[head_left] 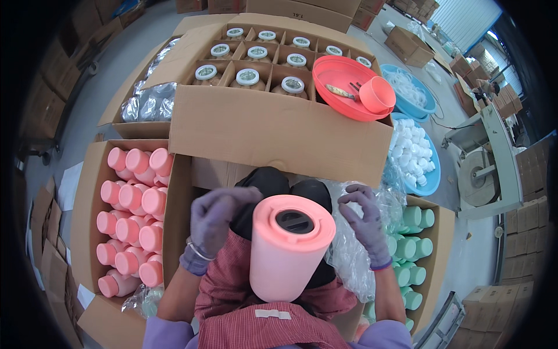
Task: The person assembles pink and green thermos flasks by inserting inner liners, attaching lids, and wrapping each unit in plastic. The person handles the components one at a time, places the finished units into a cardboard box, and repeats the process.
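A large pink flask (285, 262) stands upright between my knees, tilted slightly, with a deeper pink top ring and a black round stopper (294, 221) set into it. My left hand (218, 218), in a grey-purple glove, is raised to the left of the flask's top, fingers loosely bent and apart from it, with nothing visible in them. My right hand (370, 224), also gloved, hovers on the other side with its fingers curved and spread, holding nothing. Clear plastic wrapping (349, 256) lies behind and below the right hand.
Ahead, a divided carton (279, 125) holds white-lidded bottles; a red basin (343, 70) with a cup and a small tool rests on it. Cartons of pink bottles (128, 198) and green bottles (410, 250) flank me. Blue basins (433, 174) hold white parts.
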{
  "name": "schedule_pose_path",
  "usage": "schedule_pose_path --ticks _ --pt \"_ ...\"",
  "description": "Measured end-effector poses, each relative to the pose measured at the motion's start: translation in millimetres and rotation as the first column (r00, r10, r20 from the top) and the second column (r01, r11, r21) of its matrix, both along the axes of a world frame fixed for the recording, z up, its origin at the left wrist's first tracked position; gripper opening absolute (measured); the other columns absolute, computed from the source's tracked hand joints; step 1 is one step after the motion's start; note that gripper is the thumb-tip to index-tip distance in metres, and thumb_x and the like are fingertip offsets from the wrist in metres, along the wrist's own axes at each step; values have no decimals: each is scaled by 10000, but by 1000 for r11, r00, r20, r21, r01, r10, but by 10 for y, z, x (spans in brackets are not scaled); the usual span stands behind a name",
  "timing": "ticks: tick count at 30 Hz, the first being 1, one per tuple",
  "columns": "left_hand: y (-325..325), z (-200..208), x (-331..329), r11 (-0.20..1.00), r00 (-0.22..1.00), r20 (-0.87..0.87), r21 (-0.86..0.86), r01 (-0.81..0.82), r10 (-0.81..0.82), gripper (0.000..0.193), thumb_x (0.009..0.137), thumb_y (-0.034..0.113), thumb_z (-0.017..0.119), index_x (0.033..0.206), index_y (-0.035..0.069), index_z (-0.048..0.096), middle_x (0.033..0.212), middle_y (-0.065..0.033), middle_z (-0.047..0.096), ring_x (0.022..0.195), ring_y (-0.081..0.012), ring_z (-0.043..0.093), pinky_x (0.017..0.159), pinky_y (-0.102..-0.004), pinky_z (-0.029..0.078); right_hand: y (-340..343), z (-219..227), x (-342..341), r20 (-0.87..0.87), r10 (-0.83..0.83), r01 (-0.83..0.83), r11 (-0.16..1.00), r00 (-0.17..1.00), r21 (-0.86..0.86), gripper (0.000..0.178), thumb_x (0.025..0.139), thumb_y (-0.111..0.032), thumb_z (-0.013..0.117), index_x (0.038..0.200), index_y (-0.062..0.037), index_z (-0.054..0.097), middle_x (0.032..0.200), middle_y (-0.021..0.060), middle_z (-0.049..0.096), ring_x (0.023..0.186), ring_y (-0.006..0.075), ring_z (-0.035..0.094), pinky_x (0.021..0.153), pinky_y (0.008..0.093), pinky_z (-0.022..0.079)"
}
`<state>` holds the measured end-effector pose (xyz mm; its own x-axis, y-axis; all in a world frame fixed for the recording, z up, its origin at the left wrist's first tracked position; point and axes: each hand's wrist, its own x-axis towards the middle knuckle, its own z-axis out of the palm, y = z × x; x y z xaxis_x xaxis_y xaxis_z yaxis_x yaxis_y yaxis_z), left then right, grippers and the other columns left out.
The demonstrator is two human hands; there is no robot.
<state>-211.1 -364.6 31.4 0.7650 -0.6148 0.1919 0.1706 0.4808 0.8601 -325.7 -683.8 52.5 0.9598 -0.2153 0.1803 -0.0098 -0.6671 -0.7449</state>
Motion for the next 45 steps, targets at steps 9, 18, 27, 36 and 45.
schedule_pose_path --ticks 9,18,27,36,45 --pt "-241 165 -133 987 979 181 114 -113 91 474 982 297 487 1255 -81 571 1266 -229 597 1288 -324 507 1118 -429 351 -55 373 20 -2 167 -166 984 986 -64 680 656 -210 827 1275 -67 584 1308 147 533 1243 339 496 1080 478 375" --pt "-284 11 -43 979 988 156 -202 37 -5 484 1010 288 442 1371 -32 484 1339 -191 570 1299 -322 499 1156 -490 314 -192 -63 -20 -21 -6 -1 957 1000 -292 674 851 -336 693 1386 1 458 1379 228 473 1326 401 415 1140 490 289" --pt "-261 70 -87 777 987 -65 -625 72 -144 404 1014 196 398 1318 -20 553 1344 -184 584 1333 -249 480 1142 -348 330 -213 -17 169 -47 179 -183 976 983 -116 818 768 -404 715 1434 -32 421 1462 214 413 1363 399 368 1161 493 250" --pt "-245 -54 22 929 995 46 -359 94 -83 441 1009 231 440 1355 -33 511 1332 -149 580 1311 -233 477 1135 -333 318 -144 73 343 -13 238 -238 970 971 -40 703 756 -295 747 1344 -4 497 1350 215 498 1312 389 428 1118 474 324" --pt "-339 87 18 995 997 -61 -90 40 -45 488 997 208 505 1433 -1 439 1269 -111 613 1187 -186 546 1063 -300 383 94 408 313 -109 363 -326 910 926 257 762 699 -154 772 1392 -26 482 1434 167 463 1354 317 423 1148 414 311"
